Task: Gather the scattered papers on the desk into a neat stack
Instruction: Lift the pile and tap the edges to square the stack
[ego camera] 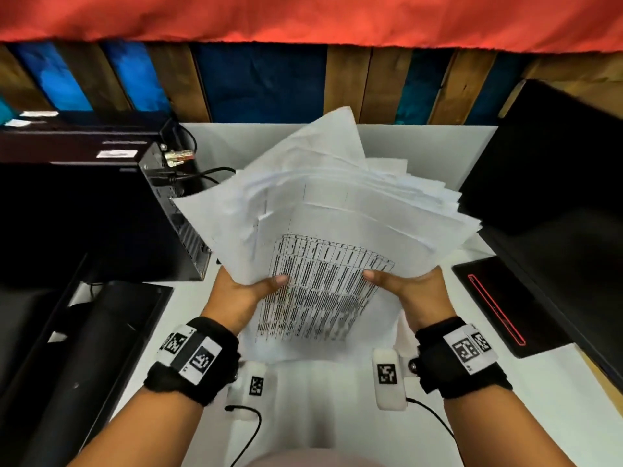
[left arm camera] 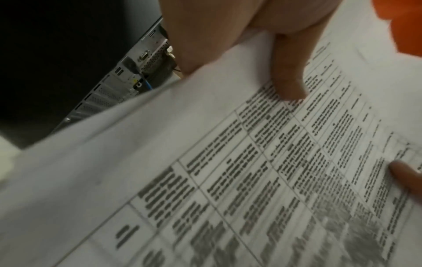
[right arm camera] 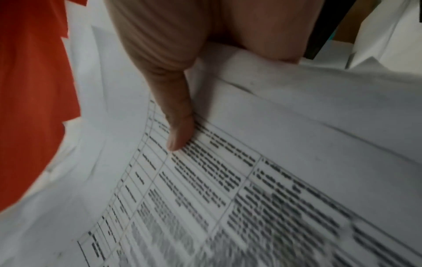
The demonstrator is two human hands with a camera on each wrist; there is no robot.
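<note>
A thick, uneven bundle of white papers (ego camera: 323, 230) is held up over the white desk (ego camera: 337, 416), its sheets fanned out at the far end. The top sheet carries a printed table of dark text (left arm camera: 251, 171) (right arm camera: 217, 189). My left hand (ego camera: 251, 291) grips the bundle's left side, thumb on the printed sheet and fingers hidden beneath. My right hand (ego camera: 401, 286) grips the right side the same way. The wrist views show each thumb (left arm camera: 290, 77) (right arm camera: 180, 122) pressed onto the table print.
A black computer case (ego camera: 101, 217) with cables at its rear stands on the left. A black monitor (ego camera: 553, 183) and a dark flat device with a red outline (ego camera: 499, 301) sit on the right. A wooden panel wall and red cloth (ego camera: 303, 15) lie behind.
</note>
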